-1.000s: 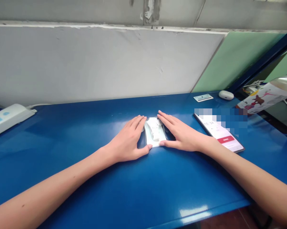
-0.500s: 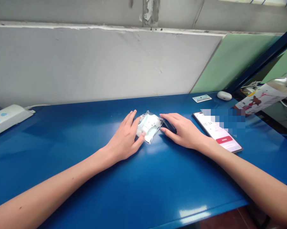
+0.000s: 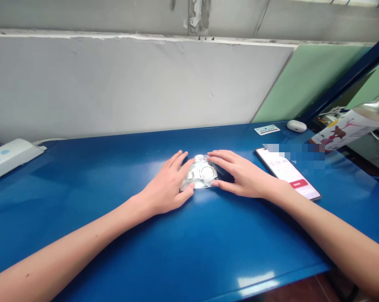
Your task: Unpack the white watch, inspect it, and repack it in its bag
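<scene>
A small clear, shiny plastic packet (image 3: 202,173) lies flat on the blue table (image 3: 189,251), between my two hands. A round ring shape and pale silvery contents show through it; their kind I cannot make out. My left hand (image 3: 168,182) rests at the packet's left edge, fingers stretched out and thumb touching the near-left corner. On the opposite side, my right hand (image 3: 236,174) has its fingers extended and apart, with the fingertips at the packet's right edge. Part of the packet's border is hidden under the fingers.
A phone (image 3: 286,174) with a timer on its screen lies right of my right hand. Behind it are a card (image 3: 267,129) and a white earbud case (image 3: 296,126). A bottle (image 3: 346,126) leans at far right. A white power strip (image 3: 13,157) sits at left.
The packet's visible face differs: a pale green-white folded surface before, a silvery one with a round ring now. Both hands have shifted only slightly and stay at its sides.
</scene>
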A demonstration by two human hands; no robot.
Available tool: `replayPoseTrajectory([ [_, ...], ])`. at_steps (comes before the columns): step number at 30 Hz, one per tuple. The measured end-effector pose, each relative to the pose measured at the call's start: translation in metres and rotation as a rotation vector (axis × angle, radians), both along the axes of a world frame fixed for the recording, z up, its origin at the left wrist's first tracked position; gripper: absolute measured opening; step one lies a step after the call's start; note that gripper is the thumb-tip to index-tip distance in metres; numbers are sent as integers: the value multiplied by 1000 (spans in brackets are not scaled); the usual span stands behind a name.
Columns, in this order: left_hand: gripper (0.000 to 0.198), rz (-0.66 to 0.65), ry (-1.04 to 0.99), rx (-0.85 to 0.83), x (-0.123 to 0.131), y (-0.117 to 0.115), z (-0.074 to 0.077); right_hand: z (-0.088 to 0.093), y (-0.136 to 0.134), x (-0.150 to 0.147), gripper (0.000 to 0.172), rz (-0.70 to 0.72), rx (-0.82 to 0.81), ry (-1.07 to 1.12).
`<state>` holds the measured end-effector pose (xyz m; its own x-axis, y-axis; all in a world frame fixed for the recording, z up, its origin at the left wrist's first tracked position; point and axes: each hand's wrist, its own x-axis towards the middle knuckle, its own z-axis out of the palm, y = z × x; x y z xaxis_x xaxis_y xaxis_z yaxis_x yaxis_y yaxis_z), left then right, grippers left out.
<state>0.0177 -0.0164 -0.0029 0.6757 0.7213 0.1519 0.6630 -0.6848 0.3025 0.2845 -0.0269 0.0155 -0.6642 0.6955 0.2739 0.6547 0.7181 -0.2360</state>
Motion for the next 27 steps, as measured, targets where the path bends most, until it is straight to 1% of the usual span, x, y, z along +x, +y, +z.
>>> replayPoseTrajectory([
  [6,75,38,-11,14,1,1,-2,3,4,4,61,-22,-43,-15],
  [9,73,32,-24,11,1,1,-2,5,7,7,63,-17,-57,-12],
  [15,74,25,-5,13,0,1,0,7,7,12,74,-41,-104,-46],
  [21,77,59,-9,16,1,1,-2,5,7,14,73,-70,-159,-13],
  [27,74,55,-38,17,2,0,-2,6,6,13,76,-86,-181,-57],
])
